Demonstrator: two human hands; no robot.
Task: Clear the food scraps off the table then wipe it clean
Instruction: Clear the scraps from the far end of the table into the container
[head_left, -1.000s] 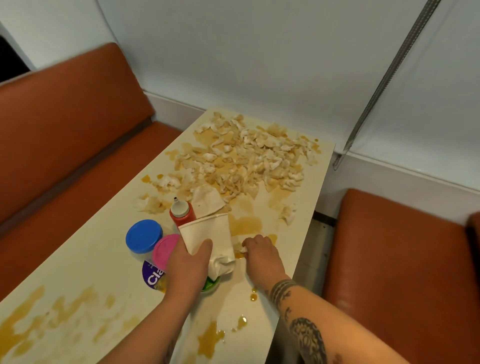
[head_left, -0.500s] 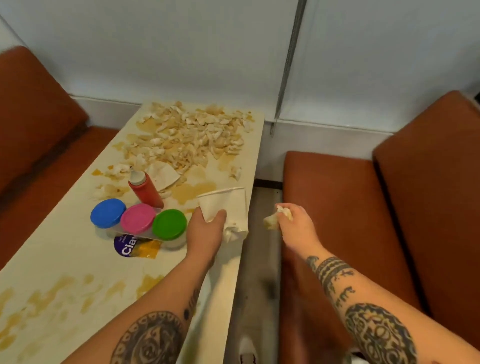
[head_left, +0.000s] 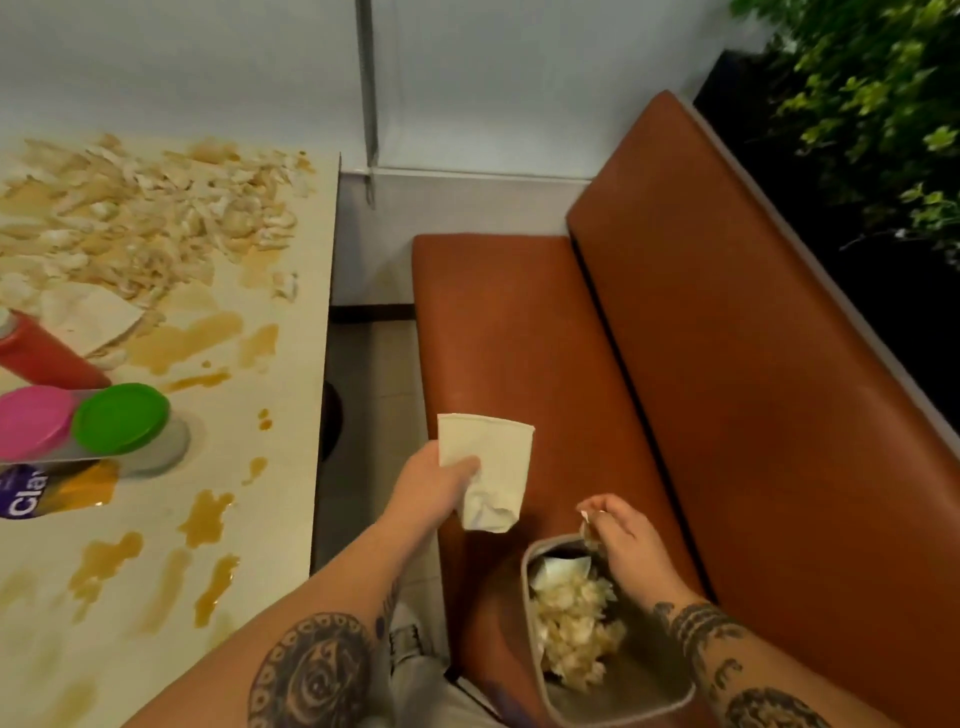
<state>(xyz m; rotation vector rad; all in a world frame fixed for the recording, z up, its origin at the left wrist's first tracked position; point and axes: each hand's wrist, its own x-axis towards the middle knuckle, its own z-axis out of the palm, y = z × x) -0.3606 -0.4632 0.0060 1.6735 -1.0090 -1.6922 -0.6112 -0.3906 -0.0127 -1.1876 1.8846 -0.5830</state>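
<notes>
Scrap (head_left: 588, 526) pinched by the right hand's (head_left: 623, 532) fingers (head_left: 602, 503) hangs directly above the bin (head_left: 525, 582) mouth; the left hand (head_left: 434, 491), nearer the counter (head_left: 280, 519), grips a crumpled cup (head_left: 491, 462).

Pale food scraps (head_left: 156, 218) heaped at far end of table (head_left: 291, 389), well left of left hand (head_left: 431, 491); brown smears across top. Crumpled paper cup (head_left: 493, 457) gripped in left hand. Small scrap (head_left: 588, 527) pinched in right hand (head_left: 621, 540), above bin (head_left: 525, 571) part-full of scraps.
</notes>
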